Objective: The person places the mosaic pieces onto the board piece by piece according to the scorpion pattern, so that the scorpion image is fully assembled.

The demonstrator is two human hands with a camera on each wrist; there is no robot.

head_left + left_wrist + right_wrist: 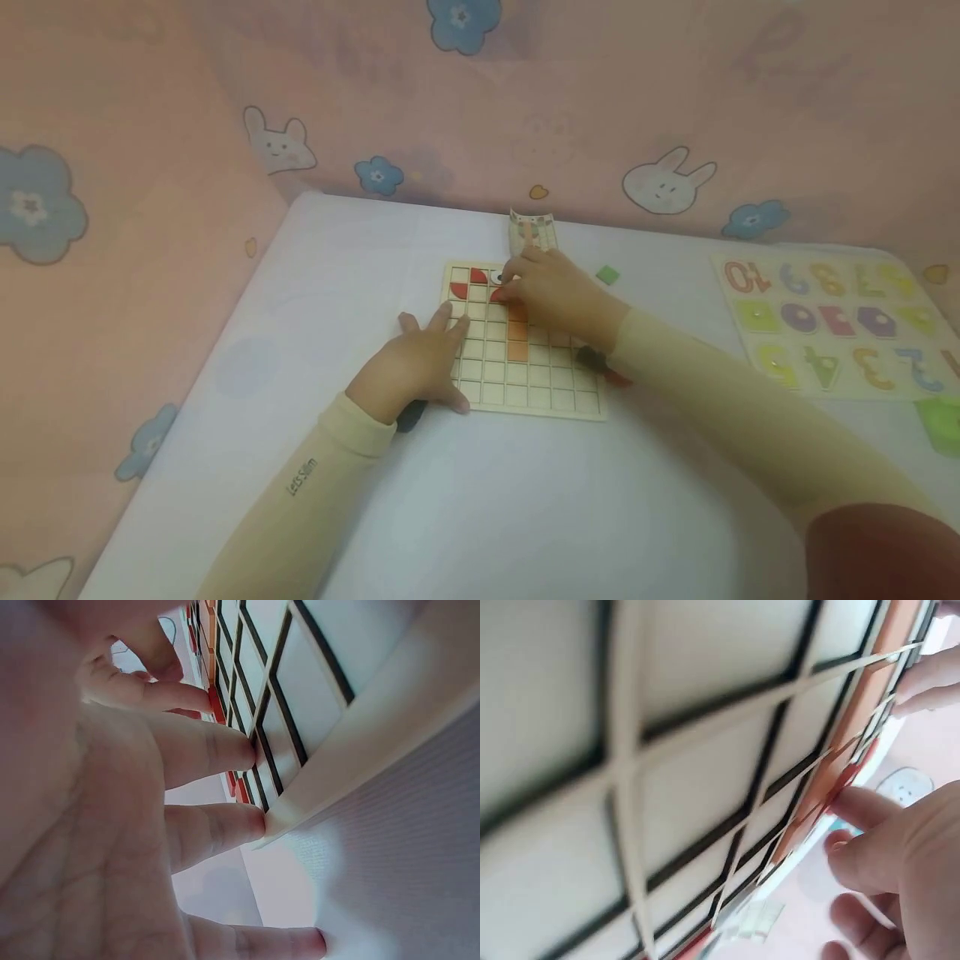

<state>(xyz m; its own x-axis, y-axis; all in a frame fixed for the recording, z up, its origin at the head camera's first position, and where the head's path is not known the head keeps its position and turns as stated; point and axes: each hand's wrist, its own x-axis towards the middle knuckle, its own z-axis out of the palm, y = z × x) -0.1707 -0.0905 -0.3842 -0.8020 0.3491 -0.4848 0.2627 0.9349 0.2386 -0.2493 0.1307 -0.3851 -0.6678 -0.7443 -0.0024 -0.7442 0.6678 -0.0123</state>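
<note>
A pale wooden grid board (pixel 495 371) lies on the white table. Spread fingers of my left hand (pixel 416 362) rest along its left edge; the left wrist view shows fingertips touching the rim. My right hand (pixel 558 292) is over the board's far part, its thumb tip touching a red tile (pixel 853 774) while the other fingers curl close by. Whether it pinches that tile I cannot tell. Red quarter-round tiles (pixel 459 291), a white eye tile (pixel 496 277) and a column of orange tiles (pixel 517 328) sit in the cells. The right hand hides some cells.
A curled picture card (pixel 545 235) stands behind the board, and a green tile (pixel 607 274) lies right of it. Farther right is a number puzzle board (pixel 832 333) with a green block (pixel 939 423) near it. Something red (pixel 618 380) shows beneath the right forearm.
</note>
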